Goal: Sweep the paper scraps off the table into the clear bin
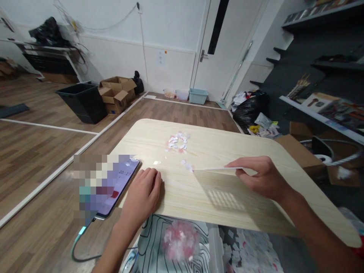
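My right hand [256,176] pinches a thin white sheet [216,168] between thumb and fingers, seen almost edge-on above the table [227,146]. The sheet's shadow shows rows of light patches. Just past its left end lie small translucent pieces [189,167], some pinkish. My left hand [146,185] rests on the table's near left edge with fingers curled together; whatever is under them is hidden. Beside it is a phone [125,180] with a lit screen reading 20:27. Farther back is a loose cluster of small white and pink pieces [178,142].
Below the near edge, a heap of pink and clear pieces [181,240] sits on patterned cloth [150,242], beside a plastic container wall [215,246] and white scraps [253,250]. A cable [73,250] runs from the phone. A black bin [82,102] and boxes [118,93] stand left.
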